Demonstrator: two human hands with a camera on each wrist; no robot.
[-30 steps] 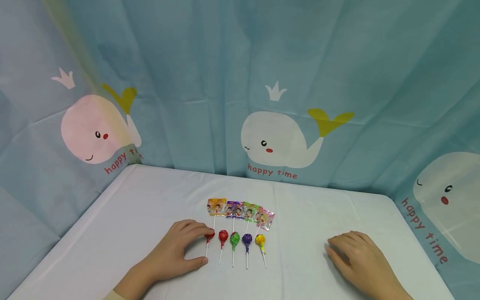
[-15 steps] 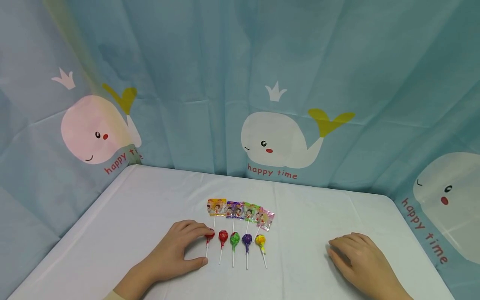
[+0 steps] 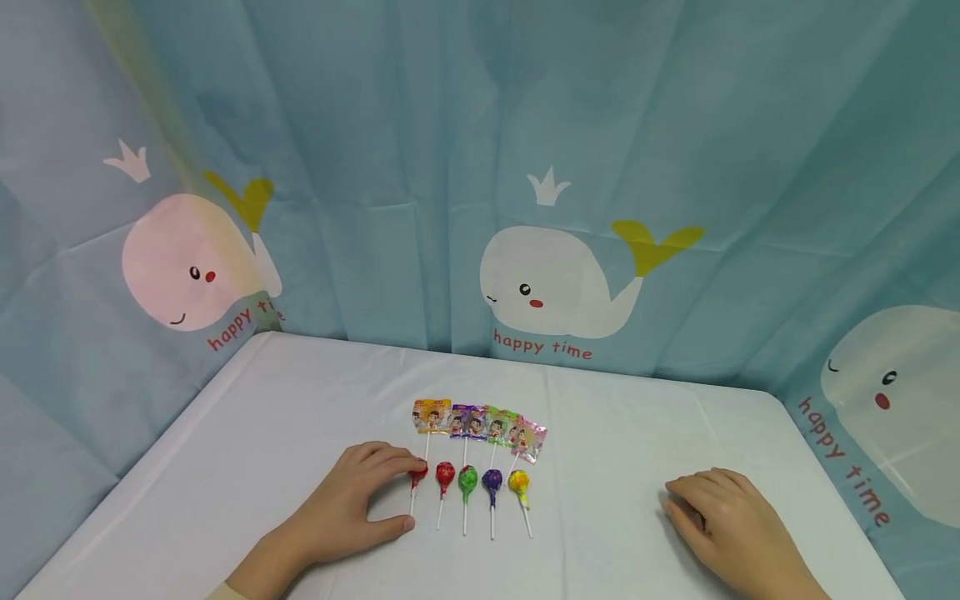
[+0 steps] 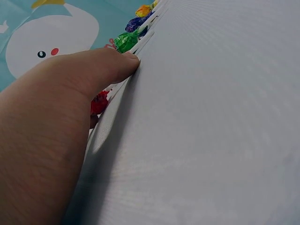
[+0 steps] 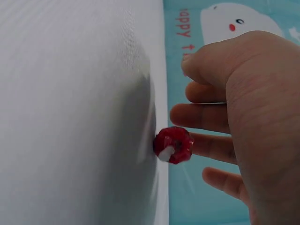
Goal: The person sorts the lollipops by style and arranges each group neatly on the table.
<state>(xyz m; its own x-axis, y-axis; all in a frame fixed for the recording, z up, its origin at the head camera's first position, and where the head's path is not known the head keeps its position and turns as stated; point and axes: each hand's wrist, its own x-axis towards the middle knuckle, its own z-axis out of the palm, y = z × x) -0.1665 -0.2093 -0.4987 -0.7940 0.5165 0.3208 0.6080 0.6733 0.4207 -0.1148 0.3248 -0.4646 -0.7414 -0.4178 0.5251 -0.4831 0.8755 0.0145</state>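
My left hand (image 3: 348,504) lies at the left end of a row of ball lollipops, its fingertips touching the top of a red lollipop (image 3: 418,472). Its thumb rests on the cloth beside that stick. Rightward the row continues with another red lollipop (image 3: 446,475), a green lollipop (image 3: 468,477), a purple lollipop (image 3: 492,480) and a yellow lollipop (image 3: 519,482). My right hand (image 3: 738,525) hovers low over the right side with loosely bent fingers. Under it, in the right wrist view, a red lollipop (image 5: 173,145) sits close to the fingers, stick toward the camera; whether they touch is unclear.
Behind the row lie flat-wrapped lollipops: an orange packet (image 3: 432,416), a purple packet (image 3: 468,422), a green packet (image 3: 498,426) and a pink packet (image 3: 529,439), overlapping partly. A white cloth (image 3: 600,433) covers the table. Blue whale-print curtains (image 3: 405,275) enclose its back and sides.
My right hand has shifted slightly to the right. The left hand keeps its place on the red lollipop, and the row looks the same.
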